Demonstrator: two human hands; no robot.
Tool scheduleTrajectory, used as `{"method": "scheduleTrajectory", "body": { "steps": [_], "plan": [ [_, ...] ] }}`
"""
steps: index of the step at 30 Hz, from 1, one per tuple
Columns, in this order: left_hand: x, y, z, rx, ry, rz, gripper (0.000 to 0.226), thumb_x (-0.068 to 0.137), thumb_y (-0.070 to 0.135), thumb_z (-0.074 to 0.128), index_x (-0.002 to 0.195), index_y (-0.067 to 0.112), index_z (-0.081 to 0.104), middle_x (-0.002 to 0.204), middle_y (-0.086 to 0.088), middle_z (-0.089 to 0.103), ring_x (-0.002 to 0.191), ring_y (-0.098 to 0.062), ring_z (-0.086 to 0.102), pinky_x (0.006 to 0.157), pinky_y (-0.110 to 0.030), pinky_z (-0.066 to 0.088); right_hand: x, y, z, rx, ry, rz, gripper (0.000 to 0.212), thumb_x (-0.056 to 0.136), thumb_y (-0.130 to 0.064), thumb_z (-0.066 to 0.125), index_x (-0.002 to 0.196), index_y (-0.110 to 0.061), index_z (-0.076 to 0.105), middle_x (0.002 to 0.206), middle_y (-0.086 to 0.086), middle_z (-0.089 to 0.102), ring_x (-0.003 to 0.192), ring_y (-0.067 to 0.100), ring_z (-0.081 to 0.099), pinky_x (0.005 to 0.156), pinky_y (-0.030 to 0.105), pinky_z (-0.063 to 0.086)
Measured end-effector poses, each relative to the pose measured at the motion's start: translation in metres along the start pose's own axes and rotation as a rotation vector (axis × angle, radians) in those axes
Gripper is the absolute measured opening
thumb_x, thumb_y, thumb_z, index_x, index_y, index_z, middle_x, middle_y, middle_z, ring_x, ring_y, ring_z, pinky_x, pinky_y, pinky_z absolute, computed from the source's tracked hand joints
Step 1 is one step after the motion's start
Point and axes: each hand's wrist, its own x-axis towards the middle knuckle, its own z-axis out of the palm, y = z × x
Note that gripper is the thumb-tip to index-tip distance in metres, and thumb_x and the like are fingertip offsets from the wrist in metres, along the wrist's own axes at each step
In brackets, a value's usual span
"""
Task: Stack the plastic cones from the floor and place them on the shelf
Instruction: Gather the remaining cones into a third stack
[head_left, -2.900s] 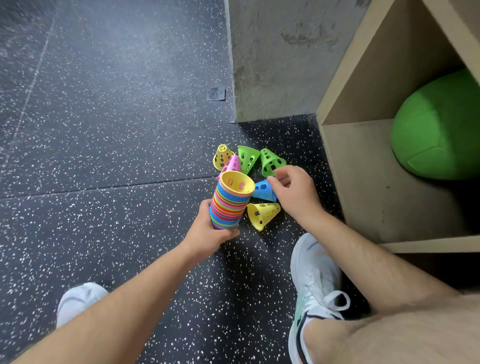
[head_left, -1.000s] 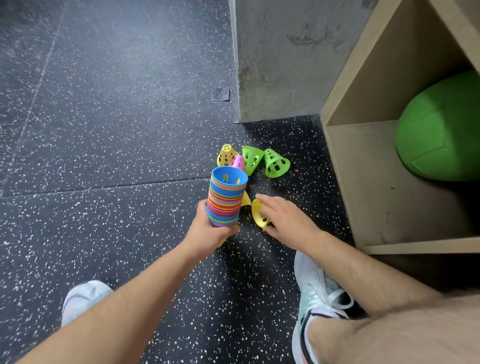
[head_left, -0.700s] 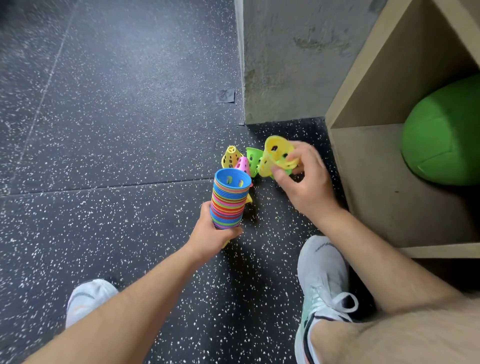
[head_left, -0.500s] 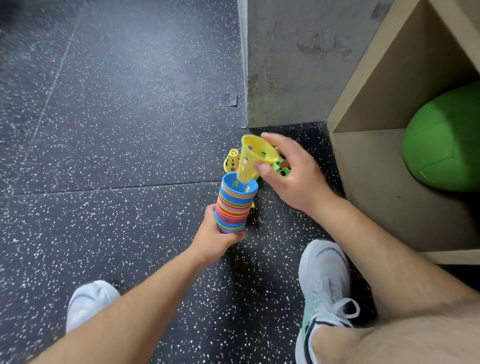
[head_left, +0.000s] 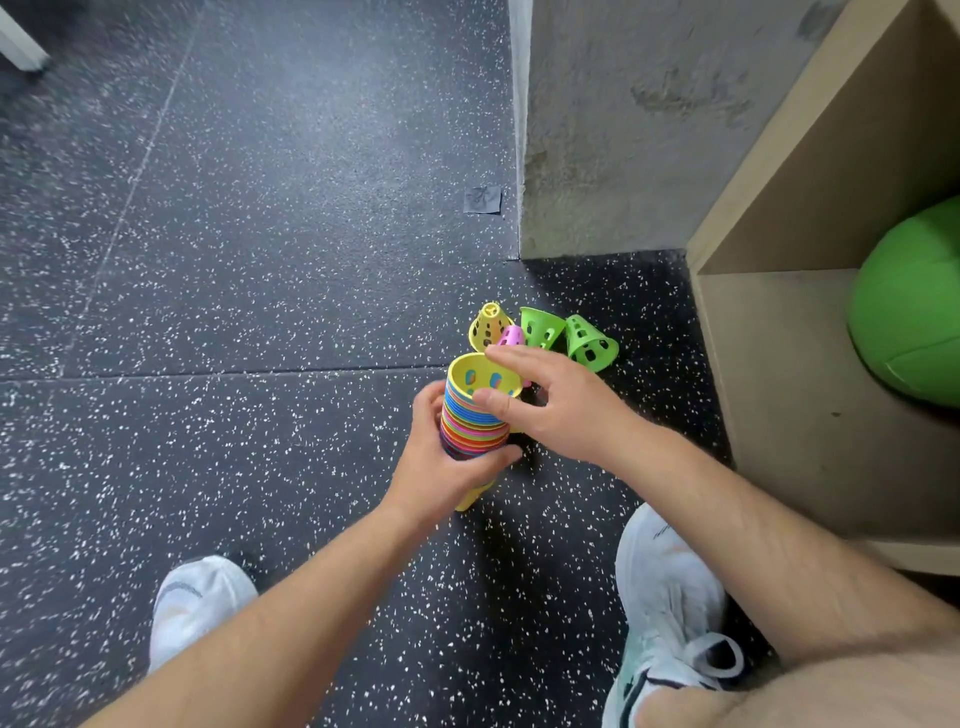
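Note:
My left hand (head_left: 441, 473) grips a tall stack of nested plastic cones (head_left: 472, 423) in many colours, held just above the dark floor. A yellow cone (head_left: 480, 376) sits on top of the stack, open end up. My right hand (head_left: 561, 405) is at the stack's top, thumb and forefinger pinching that yellow cone's rim. Just beyond the stack, loose cones lie on the floor: a yellow one (head_left: 488, 327), a pink one (head_left: 511, 336) partly hidden by my fingers, and two green ones (head_left: 540, 326) (head_left: 589, 343). The wooden shelf (head_left: 779, 364) stands open at the right.
A big green ball (head_left: 909, 301) fills the right of the shelf compartment. A concrete pillar (head_left: 623, 130) rises behind the loose cones. My white shoes (head_left: 197, 608) (head_left: 670, 597) stand on the speckled black floor, either side of my arms.
My right hand picked a yellow cone off the floor, lifted it and pushed it into the top of the stack, over the blue one. My left hand kept holding the stack.

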Motion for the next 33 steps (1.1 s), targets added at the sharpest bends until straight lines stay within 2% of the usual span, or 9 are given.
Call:
{"method": "scheduleTrajectory", "body": {
  "steps": [2, 5, 7, 10, 13, 17, 20, 27, 33],
  "plan": [
    [0.006, 0.013, 0.001, -0.038, 0.026, 0.046, 0.089, 0.072, 0.021, 0.094, 0.141, 0.030, 0.038, 0.123, 0.006, 0.066, 0.102, -0.005, 0.071, 0.090, -0.023, 0.057, 0.004, -0.001, 0.002, 0.028, -0.014, 0.010, 0.072, 0.082, -0.068, 0.062, 0.144, -0.031, 0.053, 0.149, -0.019, 0.048, 0.138, -0.006, 0.037, 0.119, 0.031, 0.031],
    [0.011, 0.021, 0.001, -0.040, 0.044, 0.074, 0.066, 0.082, 0.022, 0.086, 0.133, 0.032, 0.046, 0.108, 0.011, 0.073, 0.094, -0.007, 0.072, 0.090, -0.031, 0.059, 0.009, -0.003, 0.005, 0.016, -0.056, -0.012, 0.079, 0.080, -0.075, 0.057, 0.146, -0.034, 0.049, 0.153, -0.025, 0.039, 0.142, -0.006, 0.032, 0.120, 0.030, 0.029],
    [0.011, 0.018, -0.001, -0.023, 0.061, 0.082, 0.059, 0.084, 0.025, 0.086, 0.129, 0.031, 0.048, 0.107, 0.014, 0.071, 0.095, -0.006, 0.070, 0.089, -0.027, 0.056, 0.011, 0.001, 0.005, 0.048, -0.020, 0.014, 0.080, 0.081, -0.080, 0.049, 0.146, -0.033, 0.049, 0.154, -0.022, 0.040, 0.140, -0.003, 0.037, 0.117, 0.029, 0.033],
    [0.011, 0.017, -0.005, -0.009, 0.096, 0.068, 0.059, 0.085, 0.026, 0.084, 0.129, 0.027, 0.045, 0.109, 0.012, 0.068, 0.095, 0.001, 0.066, 0.087, -0.014, 0.050, 0.013, 0.017, 0.007, 0.171, 0.232, 0.134, 0.043, 0.094, -0.062, 0.050, 0.118, -0.028, 0.063, 0.121, -0.012, 0.065, 0.105, 0.001, 0.062, 0.095, 0.036, 0.052],
    [0.010, 0.015, -0.012, -0.032, 0.110, 0.054, 0.058, 0.087, 0.021, 0.083, 0.129, 0.023, 0.044, 0.109, 0.010, 0.067, 0.091, 0.004, 0.064, 0.085, -0.013, 0.050, 0.015, 0.035, 0.020, 0.066, 0.186, 0.282, 0.025, 0.094, -0.046, 0.062, 0.104, -0.024, 0.060, 0.101, -0.012, 0.063, 0.092, 0.003, 0.061, 0.084, 0.031, 0.053],
    [0.008, 0.009, -0.022, -0.081, 0.122, 0.027, 0.058, 0.087, 0.023, 0.082, 0.131, 0.022, 0.043, 0.110, 0.003, 0.069, 0.097, -0.005, 0.067, 0.094, -0.030, 0.056, 0.017, 0.050, 0.045, -0.083, 0.028, 0.353, 0.035, 0.087, -0.053, 0.068, 0.106, -0.025, 0.059, 0.103, -0.010, 0.060, 0.093, 0.010, 0.058, 0.079, 0.030, 0.047],
    [0.008, 0.008, -0.025, -0.081, 0.120, 0.024, 0.060, 0.087, 0.025, 0.083, 0.131, 0.021, 0.043, 0.112, 0.002, 0.069, 0.099, -0.007, 0.068, 0.095, -0.031, 0.056, 0.015, 0.052, 0.053, -0.145, 0.017, 0.331, 0.023, 0.094, -0.048, 0.060, 0.101, -0.026, 0.060, 0.103, -0.008, 0.058, 0.094, 0.015, 0.059, 0.077, 0.034, 0.048],
    [0.010, 0.008, -0.022, -0.054, 0.112, 0.032, 0.066, 0.081, 0.039, 0.086, 0.130, 0.026, 0.043, 0.107, 0.012, 0.069, 0.095, -0.001, 0.066, 0.090, -0.024, 0.054, -0.007, 0.048, 0.038, 0.038, 0.154, 0.260, 0.020, 0.102, -0.044, 0.049, 0.104, -0.029, 0.063, 0.122, -0.007, 0.046, 0.110, 0.011, 0.052, 0.097, 0.032, 0.044],
    [0.012, 0.012, -0.015, -0.054, 0.089, 0.049, 0.063, 0.083, 0.030, 0.085, 0.131, 0.027, 0.043, 0.109, 0.011, 0.068, 0.093, 0.003, 0.065, 0.090, -0.022, 0.053, -0.004, 0.036, 0.005, 0.131, 0.336, 0.066, 0.028, 0.101, -0.043, 0.052, 0.108, -0.021, 0.068, 0.136, 0.001, 0.050, 0.130, 0.016, 0.048, 0.104, 0.042, 0.049]
  ]
}}
